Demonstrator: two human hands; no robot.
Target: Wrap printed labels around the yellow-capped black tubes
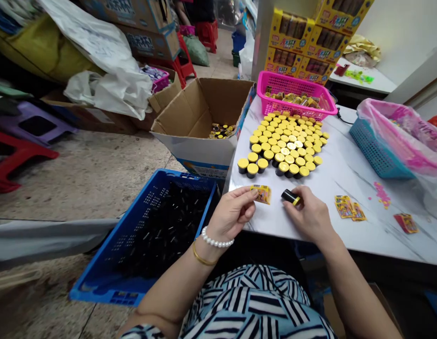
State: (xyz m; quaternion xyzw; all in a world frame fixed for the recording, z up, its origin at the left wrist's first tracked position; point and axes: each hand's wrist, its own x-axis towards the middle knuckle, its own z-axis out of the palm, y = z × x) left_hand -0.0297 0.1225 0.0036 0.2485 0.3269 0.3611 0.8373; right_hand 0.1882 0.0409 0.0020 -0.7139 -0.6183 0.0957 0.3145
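Note:
My left hand [234,212] pinches a small yellow printed label [263,194] between thumb and finger, above the front of the white marbled table [310,214]. To its right, my right hand [308,212] grips a black cylinder [290,196] with a yellow end, lying tilted with its black end toward the label. The cylinder and the label are apart. Just beyond both hands, many black cylinders with yellow caps [282,150] stand upright in a tight cluster. More printed labels [349,208] lie in a loose pile right of my right hand.
A pink basket [296,84] stands behind the cluster. At the right are a lined blue basket [377,148], pink bits [382,194] and a label stack [406,223]. Left of the table are an open carton [190,113] and a blue crate [98,263] of black tubes.

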